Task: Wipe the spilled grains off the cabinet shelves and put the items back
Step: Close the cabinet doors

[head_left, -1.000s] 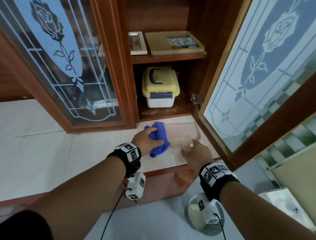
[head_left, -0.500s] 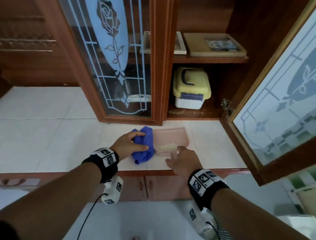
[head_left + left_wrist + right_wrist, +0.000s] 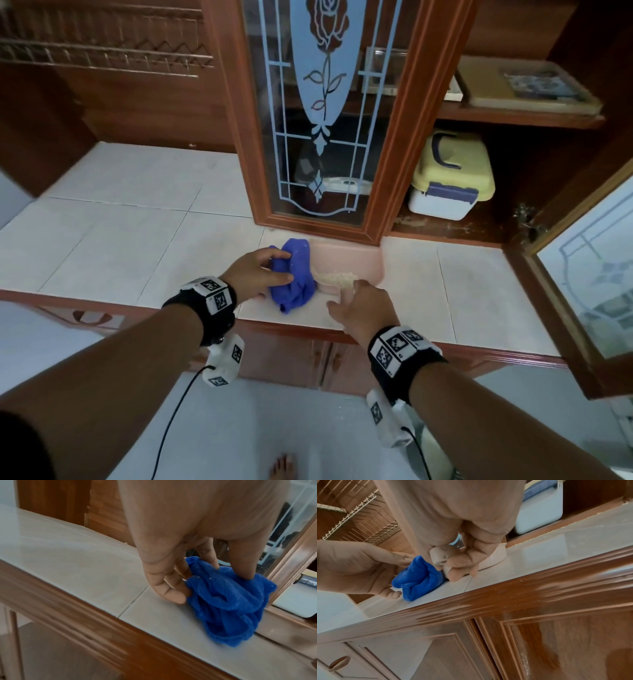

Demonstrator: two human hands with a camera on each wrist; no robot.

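Note:
A crumpled blue cloth (image 3: 295, 277) lies on the tiled counter (image 3: 137, 246) near its front edge, and my left hand (image 3: 270, 270) grips it from the left; the left wrist view shows the fingers (image 3: 173, 588) curled into the cloth (image 3: 228, 601). Just right of it sits a pink dustpan (image 3: 346, 260) holding a heap of pale grains (image 3: 337, 278). My right hand (image 3: 356, 301) curls round the dustpan's handle (image 3: 440, 557) at its near end. More grains lie scattered on the lower cabinet shelf (image 3: 455, 228).
A yellow-lidded white box (image 3: 450, 174) stands on the lower shelf; a flat tray (image 3: 524, 89) and a picture frame lie on the shelf above. A glass door (image 3: 322, 113) stands behind the cloth, another open door (image 3: 589, 260) at right. A wire rack (image 3: 102, 54) hangs upper left.
The view has swung left and drawn closer. The cloth and dustpan stay in place on the counter, and my right hand has closed in on the dustpan's handle.

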